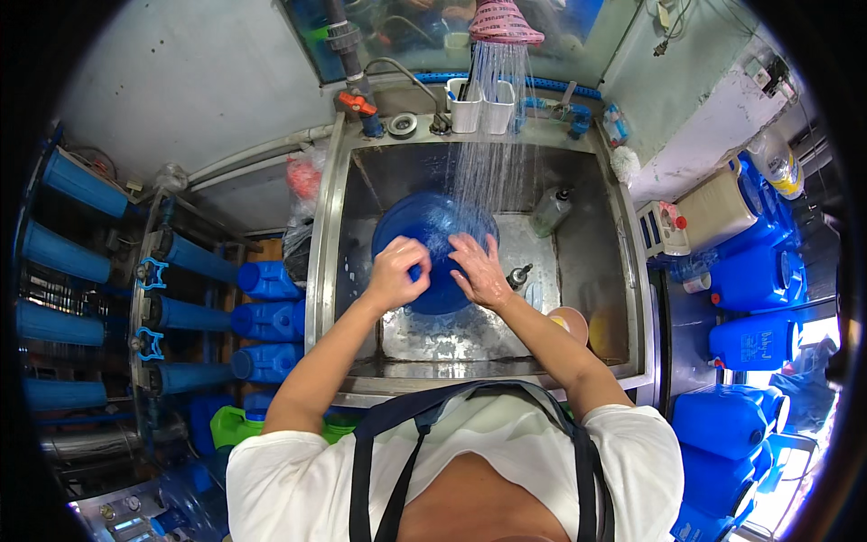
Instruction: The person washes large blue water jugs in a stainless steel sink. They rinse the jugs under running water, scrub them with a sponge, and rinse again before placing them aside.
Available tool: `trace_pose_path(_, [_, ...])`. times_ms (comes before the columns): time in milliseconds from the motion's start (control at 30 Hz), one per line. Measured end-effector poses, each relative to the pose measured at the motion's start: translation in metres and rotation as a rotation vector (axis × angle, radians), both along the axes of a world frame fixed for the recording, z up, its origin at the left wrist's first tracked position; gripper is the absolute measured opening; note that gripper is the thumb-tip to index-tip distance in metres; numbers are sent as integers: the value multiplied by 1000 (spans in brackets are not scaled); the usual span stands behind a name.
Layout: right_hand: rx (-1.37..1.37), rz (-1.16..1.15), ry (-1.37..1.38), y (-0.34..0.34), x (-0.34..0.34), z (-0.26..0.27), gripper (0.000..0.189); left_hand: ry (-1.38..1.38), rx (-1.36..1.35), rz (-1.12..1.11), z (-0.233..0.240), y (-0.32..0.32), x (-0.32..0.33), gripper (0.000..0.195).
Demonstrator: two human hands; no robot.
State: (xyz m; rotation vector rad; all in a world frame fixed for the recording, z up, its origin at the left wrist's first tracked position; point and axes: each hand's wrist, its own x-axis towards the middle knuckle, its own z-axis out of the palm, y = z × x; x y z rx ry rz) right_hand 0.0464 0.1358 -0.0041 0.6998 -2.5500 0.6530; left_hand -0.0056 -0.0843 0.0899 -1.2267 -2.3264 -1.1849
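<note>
My left hand [401,272] is curled above a round blue basin [389,227] in the stainless steel sink [433,345]. Bright blue shows inside its curled fingers; whether that is a small held object or the basin behind cannot be told. My right hand [482,272], wet and with fingers spread, is over the basin's right side and holds nothing. Water streams [498,122] fall from a pink-wrapped shower head [504,24] into the basin, just beyond my right fingers. A black-topped bottle [520,276] is close to my right wrist.
A clear pump bottle [552,215] stands at the sink's back right. A pink bowl [576,325] lies near my right forearm. White holders [465,112] and an orange-handled valve [357,103] are behind the sink. Blue jugs [752,342] line the right; blue filter housings [193,311] line the left.
</note>
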Motion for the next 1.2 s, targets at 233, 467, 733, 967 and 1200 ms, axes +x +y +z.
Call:
trace_pose_path(233, [-393, -163, -538, -2, -63, -58, 61, -445, -740, 368, -28, -74, 62, 70])
trace_pose_path(467, [-1279, -607, -1007, -12, -99, -3, 51, -505, -1158, 448, -90, -45, 90, 84])
trace_pose_path(733, [-1195, 109, -1653, 14, -99, 54, 30, -1486, -386, 142, -134, -57, 69, 46])
trace_pose_path(967, [-1120, -263, -1359, 40, -119, 50, 23, -589, -948, 455, -111, -39, 84, 28])
trace_pose_path(1200, [-834, -82, -1389, 10, -93, 81, 27, -941, -1325, 204, -174, -33, 68, 51])
